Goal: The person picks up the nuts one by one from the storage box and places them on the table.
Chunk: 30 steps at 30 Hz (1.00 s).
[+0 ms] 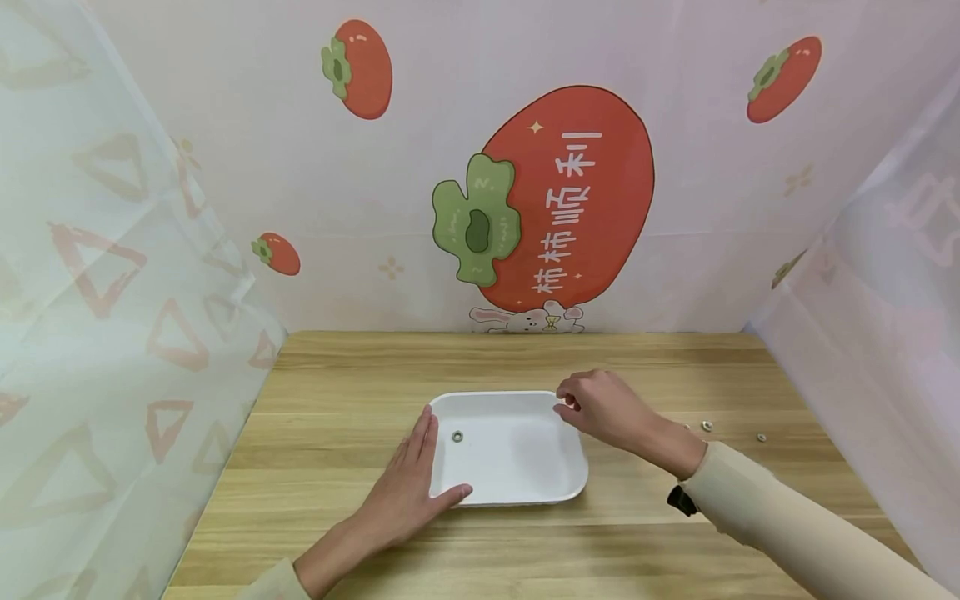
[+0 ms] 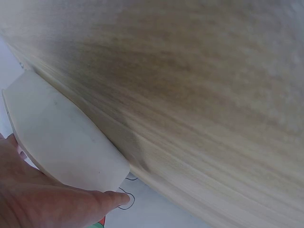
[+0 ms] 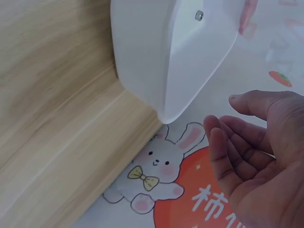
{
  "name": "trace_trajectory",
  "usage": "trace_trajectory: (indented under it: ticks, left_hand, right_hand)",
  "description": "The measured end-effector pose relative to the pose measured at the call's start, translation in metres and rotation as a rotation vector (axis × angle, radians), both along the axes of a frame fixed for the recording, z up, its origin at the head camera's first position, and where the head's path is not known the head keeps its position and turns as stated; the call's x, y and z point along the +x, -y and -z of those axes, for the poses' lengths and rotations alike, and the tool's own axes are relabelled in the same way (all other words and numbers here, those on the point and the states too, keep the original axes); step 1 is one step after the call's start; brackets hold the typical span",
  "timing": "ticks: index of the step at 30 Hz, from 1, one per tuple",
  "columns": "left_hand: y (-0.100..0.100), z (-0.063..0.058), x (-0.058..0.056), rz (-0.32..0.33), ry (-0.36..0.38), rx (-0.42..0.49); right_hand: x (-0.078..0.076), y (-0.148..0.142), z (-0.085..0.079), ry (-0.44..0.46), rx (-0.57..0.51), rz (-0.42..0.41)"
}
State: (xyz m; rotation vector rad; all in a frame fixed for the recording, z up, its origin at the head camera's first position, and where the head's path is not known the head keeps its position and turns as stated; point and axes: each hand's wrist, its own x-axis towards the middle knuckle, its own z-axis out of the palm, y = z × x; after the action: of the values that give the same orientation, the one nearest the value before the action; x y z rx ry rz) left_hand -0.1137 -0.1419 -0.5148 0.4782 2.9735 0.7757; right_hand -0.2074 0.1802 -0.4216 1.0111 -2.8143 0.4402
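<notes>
A shallow white tray (image 1: 517, 450) with rounded corners stands on the wooden table. One small metal nut (image 1: 457, 436) lies inside it near the left wall; the nut (image 3: 199, 15) also shows in the right wrist view. My left hand (image 1: 405, 483) rests against the tray's left side, fingers straight along the rim and thumb at the near edge. Over the far right corner of the tray hovers my right hand (image 1: 603, 408). In the right wrist view, that hand (image 3: 256, 156) has loosely bent fingers, the thumb apart from them and nothing visible between.
To the right of the tray, partly behind the right forearm, several small metal pieces lie on the table, among them a nut (image 1: 707, 426) and a smaller piece (image 1: 761, 437). Printed cloth (image 1: 405, 200) hangs behind the table and along both sides.
</notes>
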Motion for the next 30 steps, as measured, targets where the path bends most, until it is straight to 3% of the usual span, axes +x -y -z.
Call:
trace_trajectory:
  ticks: [16, 22, 30]
  left_hand:
    - [0.000, -0.001, -0.001, -0.001, 0.007, 0.005]
    - [0.000, 0.000, -0.001, 0.000, 0.000, -0.009]
    - [0.001, 0.001, -0.001, 0.007, -0.004, -0.003]
  right_hand:
    - [-0.009, 0.039, -0.003, 0.048, 0.106, -0.106]
    - [-0.014, 0.055, 0.003, 0.070, 0.143, -0.164]
    - [-0.021, 0.077, 0.012, 0.117, 0.192, -0.180]
